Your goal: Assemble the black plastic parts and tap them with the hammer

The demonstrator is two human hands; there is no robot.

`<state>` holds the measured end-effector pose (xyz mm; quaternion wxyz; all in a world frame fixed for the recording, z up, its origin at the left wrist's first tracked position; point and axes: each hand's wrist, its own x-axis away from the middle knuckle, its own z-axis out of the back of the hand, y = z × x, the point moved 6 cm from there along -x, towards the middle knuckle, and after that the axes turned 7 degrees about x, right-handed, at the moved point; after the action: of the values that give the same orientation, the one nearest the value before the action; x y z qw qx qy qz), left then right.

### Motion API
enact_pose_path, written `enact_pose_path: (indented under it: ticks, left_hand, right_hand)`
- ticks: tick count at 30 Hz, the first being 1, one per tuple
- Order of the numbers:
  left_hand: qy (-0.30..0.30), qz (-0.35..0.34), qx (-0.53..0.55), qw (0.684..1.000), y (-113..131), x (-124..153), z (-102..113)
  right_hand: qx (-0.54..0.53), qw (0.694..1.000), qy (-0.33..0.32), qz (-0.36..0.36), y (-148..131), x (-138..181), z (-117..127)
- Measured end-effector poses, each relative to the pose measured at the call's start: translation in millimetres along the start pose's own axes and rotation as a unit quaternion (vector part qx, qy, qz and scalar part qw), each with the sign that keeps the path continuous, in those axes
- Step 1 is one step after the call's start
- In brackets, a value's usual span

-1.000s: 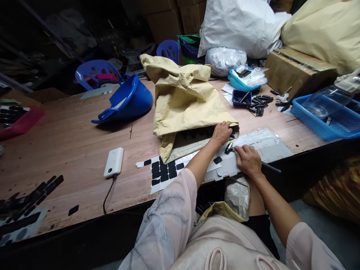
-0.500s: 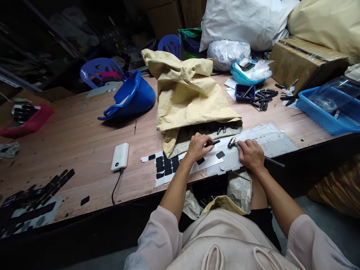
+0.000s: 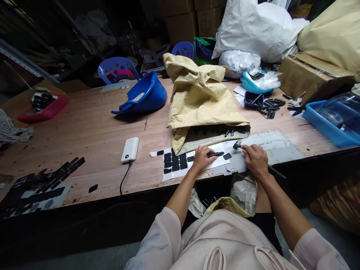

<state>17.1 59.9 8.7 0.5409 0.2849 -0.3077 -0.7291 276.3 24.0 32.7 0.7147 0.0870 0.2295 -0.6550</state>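
Note:
My left hand [image 3: 201, 159] is closed around one end of a slim black pen-shaped part [image 3: 216, 154], held low over white backing paper [image 3: 209, 165]. Black rounded-square stickers [image 3: 175, 162] sit in rows on that paper, left of the hand, and one loose sticker [image 3: 227, 156] lies to its right. In my right hand [image 3: 256, 160] is a small hammer [image 3: 237, 145]; its head is just above the grey board [image 3: 281, 148] and its dark handle sticks out behind my wrist. Several black parts show in the mouth of a beige sack [image 3: 208, 112] in front of my hands.
A white power bank [image 3: 130, 149] with a cable lies to the left, with a blue scoop-like container [image 3: 149, 93] beyond it. To the right are a blue basket [image 3: 332, 129], black parts [image 3: 271, 107] and a cardboard box [image 3: 315, 77]. An open sack [image 3: 225, 205] rests below the table edge.
The camera view has swung, so the table sits further right in the picture. The black part lies flatter in my left hand, and the hammer head has turned slightly in my right.

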Motion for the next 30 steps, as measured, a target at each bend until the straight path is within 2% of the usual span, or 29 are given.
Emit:
enact_pose_path:
  ticks: [3,6,9,13,17,22,27,30]
  left_hand:
    - [-0.001,0.014,0.013,1.0,0.8,-0.4,0.2]
    - [-0.001,0.032,0.023,0.999,1.4,-0.2,0.2]
    - [-0.009,0.032,0.026,0.999,2.1,-0.3,0.0]
    - [-0.014,0.016,0.022,1.0,3.1,-0.3,0.5]
    - [-0.004,0.014,0.017,1.0,3.0,0.4,0.7]
    - [-0.001,0.009,0.037,0.999,2.0,0.5,-0.6]
    - [0.006,0.016,0.034,0.999,1.2,0.0,0.1]
    - [0.008,0.018,0.033,0.999,1.1,-0.2,0.0]
  right_hand:
    - [-0.129,0.992,0.002,-0.009,-29.8,6.6,0.8]
    - [-0.216,0.976,-0.022,0.014,-62.5,11.8,-2.8]
    - [-0.236,0.971,-0.021,0.024,-84.3,14.5,-0.8]
    - [-0.229,0.973,-0.01,0.035,-99.4,18.9,2.3]
    - [-0.194,0.979,-0.051,0.046,-101.3,22.9,-6.8]
    - [-0.189,0.982,-0.013,0.026,-90.7,23.1,-1.3]
    - [-0.18,0.983,-0.025,0.026,-89.0,25.2,0.1]
    - [-0.177,0.984,0.001,0.007,-72.8,21.3,7.5]
